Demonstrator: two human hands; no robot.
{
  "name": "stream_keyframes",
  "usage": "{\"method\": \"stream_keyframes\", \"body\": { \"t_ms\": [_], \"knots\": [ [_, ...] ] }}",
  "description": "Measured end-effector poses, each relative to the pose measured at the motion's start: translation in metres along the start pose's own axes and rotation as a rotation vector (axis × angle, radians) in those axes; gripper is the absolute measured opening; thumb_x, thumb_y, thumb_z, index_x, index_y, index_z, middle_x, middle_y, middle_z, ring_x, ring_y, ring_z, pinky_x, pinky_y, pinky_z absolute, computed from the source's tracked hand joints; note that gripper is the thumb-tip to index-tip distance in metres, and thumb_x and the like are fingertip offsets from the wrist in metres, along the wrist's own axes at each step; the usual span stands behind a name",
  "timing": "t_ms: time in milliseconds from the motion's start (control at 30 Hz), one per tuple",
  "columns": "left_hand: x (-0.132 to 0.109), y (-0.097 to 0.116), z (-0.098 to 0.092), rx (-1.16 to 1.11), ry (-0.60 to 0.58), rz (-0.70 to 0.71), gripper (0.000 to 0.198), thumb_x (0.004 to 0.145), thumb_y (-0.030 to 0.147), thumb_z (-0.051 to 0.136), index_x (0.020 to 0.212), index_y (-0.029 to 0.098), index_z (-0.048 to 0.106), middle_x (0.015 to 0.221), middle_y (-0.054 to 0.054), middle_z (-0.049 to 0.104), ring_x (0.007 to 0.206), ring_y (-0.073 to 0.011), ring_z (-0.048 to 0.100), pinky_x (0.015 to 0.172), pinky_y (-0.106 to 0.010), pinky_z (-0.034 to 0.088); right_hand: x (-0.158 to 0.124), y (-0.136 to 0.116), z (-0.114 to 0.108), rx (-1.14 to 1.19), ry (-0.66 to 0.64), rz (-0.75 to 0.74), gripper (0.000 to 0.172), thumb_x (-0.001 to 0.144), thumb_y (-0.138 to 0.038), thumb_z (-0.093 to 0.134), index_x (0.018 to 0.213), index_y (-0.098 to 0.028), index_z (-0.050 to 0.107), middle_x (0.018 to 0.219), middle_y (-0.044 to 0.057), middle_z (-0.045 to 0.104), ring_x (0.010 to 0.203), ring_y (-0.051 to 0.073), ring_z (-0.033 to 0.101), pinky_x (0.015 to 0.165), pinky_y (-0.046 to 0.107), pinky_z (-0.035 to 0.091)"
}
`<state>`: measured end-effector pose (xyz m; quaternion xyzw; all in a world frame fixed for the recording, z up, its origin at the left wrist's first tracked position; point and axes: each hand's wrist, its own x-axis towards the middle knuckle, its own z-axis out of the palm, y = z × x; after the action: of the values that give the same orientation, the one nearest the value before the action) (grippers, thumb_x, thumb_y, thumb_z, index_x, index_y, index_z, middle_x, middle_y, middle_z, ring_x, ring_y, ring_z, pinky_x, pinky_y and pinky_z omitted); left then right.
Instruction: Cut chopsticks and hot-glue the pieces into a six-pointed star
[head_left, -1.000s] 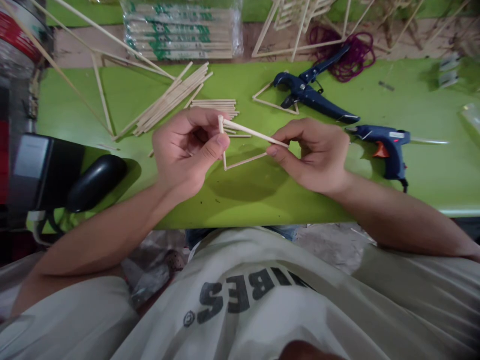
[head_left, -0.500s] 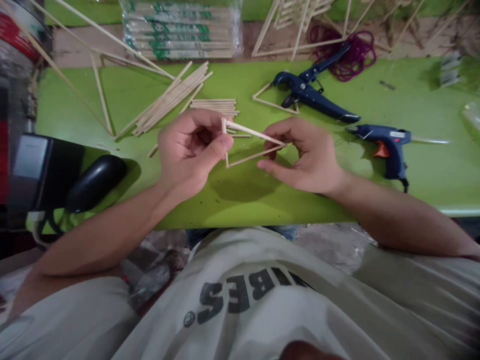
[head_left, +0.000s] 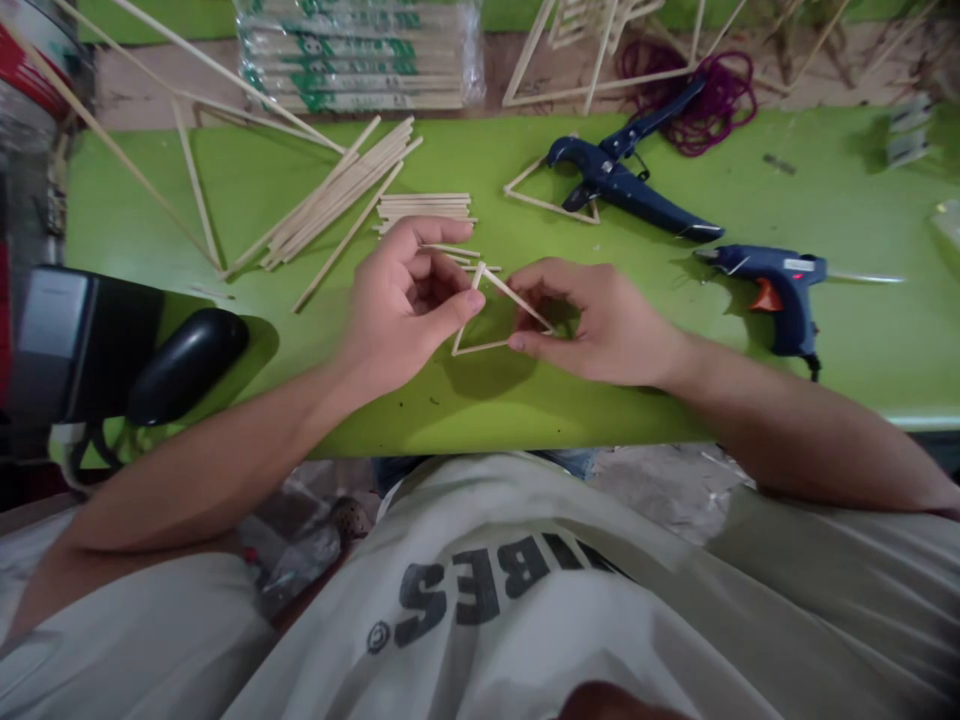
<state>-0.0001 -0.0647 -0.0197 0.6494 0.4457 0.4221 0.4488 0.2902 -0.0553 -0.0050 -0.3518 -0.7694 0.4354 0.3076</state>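
Note:
A small triangle of thin wooden sticks is held over the green table between both hands. My left hand is closed on its left side, the thumb laid against that stick and the index finger lifted away. Around the right corner, my right hand pinches with thumb and fingers, hiding part of that end. Just behind the left hand lie short cut sticks. A second stick triangle rests on the table, partly under a dark blue cutter.
A blue glue gun lies to the right. Long loose sticks are piled at left, near a black mouse-shaped object and a black box. Behind are wrapped chopsticks, purple cord and larger stick frames.
The triangle has turned and come slightly nearer to me. My right hand has shifted left and closed its thumb onto the right corner; my left hand has moved a little right.

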Motion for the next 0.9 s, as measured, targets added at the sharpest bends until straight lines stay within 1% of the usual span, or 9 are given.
{"method": "stream_keyframes", "body": {
  "t_ms": [167, 333, 400, 467, 567, 633, 700, 800, 900],
  "knots": [
    [-0.003, 0.002, 0.002, 0.071, -0.045, -0.045, 0.050, 0.107, 0.053, 0.100, 0.147, 0.034, 0.076, 0.105, -0.003, 0.087, 0.087, -0.0231, 0.083, 0.074, -0.040, 0.072, 0.001, 0.002, 0.000, -0.108, 0.029, 0.023, 0.016, 0.101, -0.033, 0.098, 0.112, -0.030, 0.088, 0.097, 0.002, 0.088, 0.083, 0.023, 0.077, 0.076, 0.040, 0.062],
    [-0.005, 0.009, 0.001, 0.189, -0.043, -0.033, 0.037, 0.107, 0.048, 0.098, 0.135, 0.028, 0.083, 0.104, -0.005, 0.088, 0.087, -0.0227, 0.084, 0.074, -0.035, 0.072, 0.001, 0.004, 0.000, -0.236, 0.035, 0.076, 0.009, 0.099, -0.027, 0.094, 0.102, -0.028, 0.086, 0.092, 0.003, 0.087, 0.077, 0.022, 0.074, 0.072, 0.039, 0.054],
    [-0.005, 0.014, -0.001, 0.253, -0.057, -0.018, 0.032, 0.108, 0.048, 0.094, 0.130, 0.027, 0.085, 0.103, -0.005, 0.089, 0.087, -0.0221, 0.084, 0.076, -0.034, 0.073, 0.002, -0.002, 0.001, -0.310, 0.021, 0.121, 0.008, 0.098, -0.024, 0.091, 0.098, -0.027, 0.084, 0.088, 0.002, 0.085, 0.075, 0.022, 0.073, 0.072, 0.039, 0.051],
    [-0.005, 0.021, -0.002, 0.355, -0.085, -0.009, 0.026, 0.112, 0.046, 0.088, 0.128, 0.026, 0.086, 0.104, -0.004, 0.089, 0.089, -0.0211, 0.085, 0.082, -0.033, 0.074, 0.005, -0.011, 0.001, -0.387, -0.017, 0.186, 0.007, 0.099, -0.023, 0.087, 0.095, -0.026, 0.082, 0.087, 0.002, 0.084, 0.077, 0.022, 0.073, 0.074, 0.039, 0.050],
    [-0.005, 0.029, -0.004, 0.516, -0.108, -0.001, 0.022, 0.117, 0.038, 0.077, 0.132, 0.025, 0.088, 0.106, -0.003, 0.090, 0.090, -0.0199, 0.084, 0.091, -0.033, 0.073, 0.008, -0.024, 0.001, -0.493, -0.091, 0.268, 0.009, 0.101, -0.022, 0.080, 0.094, -0.026, 0.081, 0.091, 0.004, 0.086, 0.081, 0.025, 0.075, 0.079, 0.041, 0.051],
    [-0.005, 0.033, -0.005, 0.570, -0.109, -0.013, 0.023, 0.117, 0.034, 0.076, 0.135, 0.026, 0.088, 0.107, -0.003, 0.091, 0.092, -0.0203, 0.085, 0.094, -0.034, 0.072, 0.010, -0.028, 0.001, -0.540, -0.117, 0.282, 0.009, 0.101, -0.021, 0.078, 0.094, -0.026, 0.081, 0.093, 0.004, 0.087, 0.084, 0.026, 0.076, 0.082, 0.042, 0.052],
    [-0.004, 0.034, -0.007, 0.590, -0.115, -0.048, 0.021, 0.116, 0.034, 0.078, 0.132, 0.026, 0.089, 0.108, -0.004, 0.092, 0.093, -0.0215, 0.085, 0.096, -0.035, 0.071, 0.010, -0.028, 0.001, -0.565, -0.127, 0.278, 0.009, 0.101, -0.022, 0.078, 0.094, -0.027, 0.081, 0.095, 0.005, 0.088, 0.085, 0.027, 0.077, 0.084, 0.042, 0.052],
    [-0.002, 0.032, -0.007, 0.610, -0.134, -0.088, 0.018, 0.113, 0.038, 0.081, 0.120, 0.025, 0.091, 0.104, -0.005, 0.092, 0.090, -0.0224, 0.083, 0.094, -0.036, 0.069, 0.010, -0.027, 0.003, -0.572, -0.128, 0.285, 0.009, 0.104, -0.024, 0.077, 0.096, -0.027, 0.082, 0.097, 0.005, 0.088, 0.087, 0.028, 0.078, 0.085, 0.043, 0.053],
    [-0.001, 0.029, -0.004, 0.646, -0.141, -0.107, 0.019, 0.109, 0.042, 0.084, 0.112, 0.025, 0.091, 0.097, -0.004, 0.090, 0.084, -0.0223, 0.080, 0.087, -0.037, 0.065, 0.011, -0.028, 0.006, -0.578, -0.102, 0.299, 0.007, 0.105, -0.026, 0.078, 0.101, -0.025, 0.083, 0.099, 0.006, 0.089, 0.089, 0.028, 0.079, 0.088, 0.043, 0.054]
  ]
}}
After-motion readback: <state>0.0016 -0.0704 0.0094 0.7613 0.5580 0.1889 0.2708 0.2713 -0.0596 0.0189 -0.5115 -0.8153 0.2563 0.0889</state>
